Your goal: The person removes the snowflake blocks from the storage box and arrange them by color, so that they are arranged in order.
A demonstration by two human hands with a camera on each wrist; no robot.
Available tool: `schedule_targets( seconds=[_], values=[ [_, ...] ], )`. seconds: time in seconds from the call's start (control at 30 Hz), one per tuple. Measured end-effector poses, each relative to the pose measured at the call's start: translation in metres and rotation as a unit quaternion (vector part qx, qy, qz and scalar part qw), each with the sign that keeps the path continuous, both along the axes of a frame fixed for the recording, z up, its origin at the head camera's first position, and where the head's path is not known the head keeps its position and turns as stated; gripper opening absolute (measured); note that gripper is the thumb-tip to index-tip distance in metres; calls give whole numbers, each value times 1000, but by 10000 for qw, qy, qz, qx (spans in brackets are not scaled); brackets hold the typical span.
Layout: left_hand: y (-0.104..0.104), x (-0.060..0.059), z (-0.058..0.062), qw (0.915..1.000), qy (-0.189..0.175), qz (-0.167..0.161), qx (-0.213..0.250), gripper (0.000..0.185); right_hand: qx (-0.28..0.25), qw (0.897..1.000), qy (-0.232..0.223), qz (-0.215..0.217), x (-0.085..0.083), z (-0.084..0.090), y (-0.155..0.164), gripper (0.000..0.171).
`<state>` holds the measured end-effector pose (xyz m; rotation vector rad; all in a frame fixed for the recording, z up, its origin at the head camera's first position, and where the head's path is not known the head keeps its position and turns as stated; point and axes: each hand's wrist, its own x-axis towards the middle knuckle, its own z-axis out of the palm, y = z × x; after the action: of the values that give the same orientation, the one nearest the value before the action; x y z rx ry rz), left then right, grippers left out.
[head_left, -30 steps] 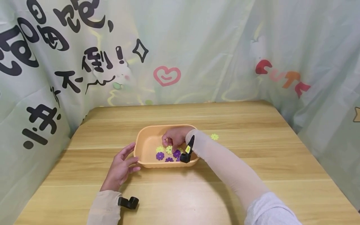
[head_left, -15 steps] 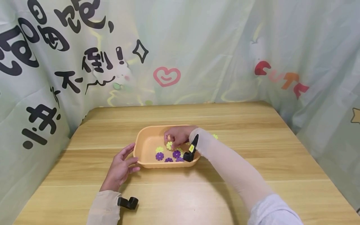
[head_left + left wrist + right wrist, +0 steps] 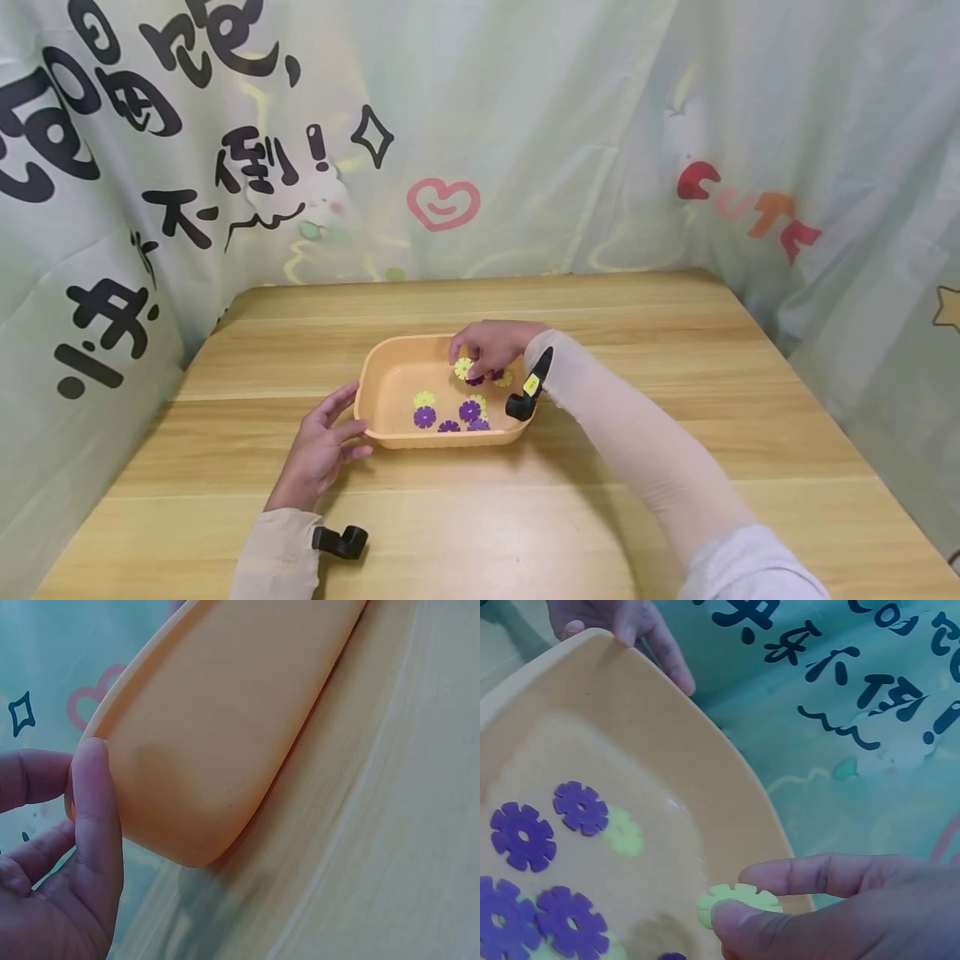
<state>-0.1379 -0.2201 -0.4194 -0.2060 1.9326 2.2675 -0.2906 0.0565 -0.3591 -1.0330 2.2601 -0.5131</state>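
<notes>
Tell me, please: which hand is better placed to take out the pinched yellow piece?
Likely the right hand: it pinches the yellow piece over the basin, while the left hand holds the basin's left end.

A plain peach-orange basin [image 3: 392, 385] carries the brightest colours before me: solid purple discs [image 3: 469, 411] and pale yellow discs [image 3: 462, 367]. The table [image 3: 225, 467] is honey-brown, streaked with wood grain. Behind, I see a pale green curtain [image 3: 555, 108] printed with black characters [image 3: 168, 197], a pink outlined heart [image 3: 442, 213] and letters [image 3: 771, 217] in red, pink and orange. Both sleeves [image 3: 637, 433] are beige; the wrist devices [image 3: 341, 542] are black, one bearing a yellow label [image 3: 532, 384].
</notes>
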Motion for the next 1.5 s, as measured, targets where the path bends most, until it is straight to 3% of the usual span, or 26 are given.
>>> schedule_targets(
  seconds=[0.2, 0.33, 0.8, 1.1, 1.5],
  values=[
    [1, 1, 0, 10000, -11, -10, 13, 64, 66, 9998, 188, -28, 0, 11, 14, 36],
    [1, 1, 1, 10000, -22, 14, 2, 65, -36, 9998, 32, -182, -2, 14, 23, 37],
    [1, 0, 2, 10000, -20, -7, 53, 66, -822, 9933, -132, -804, 0, 17, 61, 37],
    [1, 1, 2, 10000, -19, 14, 48, 66, -1269, 9838, -198, -1250, -2, 10, 87, 38],
    [2, 0, 2, 10000, -1, 28, 69, 66, -1324, 9792, -46, -1538, -2, -5, 121, 36]
  ],
)
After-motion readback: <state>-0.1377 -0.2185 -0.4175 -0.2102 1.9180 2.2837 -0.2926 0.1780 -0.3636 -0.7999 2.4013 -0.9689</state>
